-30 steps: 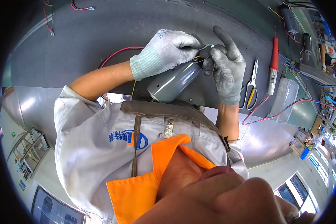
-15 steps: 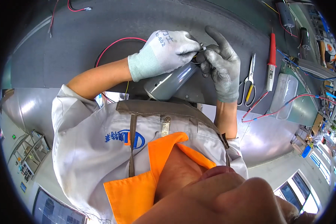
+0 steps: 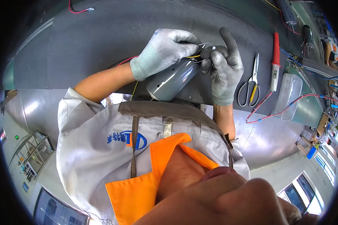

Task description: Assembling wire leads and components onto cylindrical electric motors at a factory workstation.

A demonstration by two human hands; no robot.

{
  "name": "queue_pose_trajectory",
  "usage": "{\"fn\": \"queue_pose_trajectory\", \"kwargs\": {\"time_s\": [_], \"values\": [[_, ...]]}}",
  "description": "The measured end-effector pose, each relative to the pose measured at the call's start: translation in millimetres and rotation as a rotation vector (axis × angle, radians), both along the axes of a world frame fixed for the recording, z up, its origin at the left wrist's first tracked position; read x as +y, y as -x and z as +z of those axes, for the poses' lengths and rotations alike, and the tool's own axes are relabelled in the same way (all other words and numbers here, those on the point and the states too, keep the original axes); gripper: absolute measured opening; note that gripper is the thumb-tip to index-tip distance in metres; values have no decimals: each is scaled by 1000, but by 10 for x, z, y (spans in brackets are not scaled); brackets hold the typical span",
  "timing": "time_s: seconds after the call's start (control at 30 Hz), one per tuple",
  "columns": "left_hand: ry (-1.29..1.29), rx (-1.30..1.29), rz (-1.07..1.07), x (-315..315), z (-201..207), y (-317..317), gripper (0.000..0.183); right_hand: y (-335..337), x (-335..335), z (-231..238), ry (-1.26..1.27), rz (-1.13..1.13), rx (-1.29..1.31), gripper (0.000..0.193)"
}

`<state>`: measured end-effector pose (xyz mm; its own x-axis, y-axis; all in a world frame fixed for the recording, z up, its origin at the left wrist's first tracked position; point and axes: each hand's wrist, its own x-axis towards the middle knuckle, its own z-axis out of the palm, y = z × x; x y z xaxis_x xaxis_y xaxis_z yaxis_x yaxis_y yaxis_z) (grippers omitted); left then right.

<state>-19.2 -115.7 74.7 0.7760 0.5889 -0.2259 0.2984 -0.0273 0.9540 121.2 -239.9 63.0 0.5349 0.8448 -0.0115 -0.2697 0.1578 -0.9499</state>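
A grey metal cylinder [image 3: 172, 80], apparently a motor body, lies slanted at the bench's near edge. Above its far end my gloved left hand [image 3: 165, 50] pinches thin wires, a yellow wire [image 3: 193, 56] emerging at its fingertips. A thin grey looped strand [image 3: 204, 44] bridges the gap to my right hand [image 3: 226, 71]. That hand, in a grey-coated glove, is closed at thumb and fingers with the index finger raised. A small white piece [image 3: 213, 48] shows at its thumb tip; whether it ends a wire or a tie I cannot tell.
Scissors [image 3: 253, 82] with a yellow-marked handle lie right of my right hand. Beyond them are a red-handled probe [image 3: 275, 60] with its cable and a clear plastic tray [image 3: 289, 95]. A red wire [image 3: 79, 11] lies at the far left; dark cylinders [image 3: 287, 13] stand far right.
My left hand has turned, its fingers drawn slightly back from the right hand. The grey strand now shows as a loop and more yellow wire is visible. My right hand has shifted slightly right.
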Motion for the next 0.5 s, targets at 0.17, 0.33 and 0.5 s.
{"fn": "queue_pose_trajectory", "kwargs": {"time_s": [0.17,0.33,0.5], "values": [[36,-10,11,-15,-6,-1,22,14,11,14,0,-9,-51,58],[-351,-113,-69,1,-112,13,20,11,11,1,-11,-29,-36,59],[-748,-207,-126,-3,-116,7,18,-46,13,70,57,48,5,64]]}}
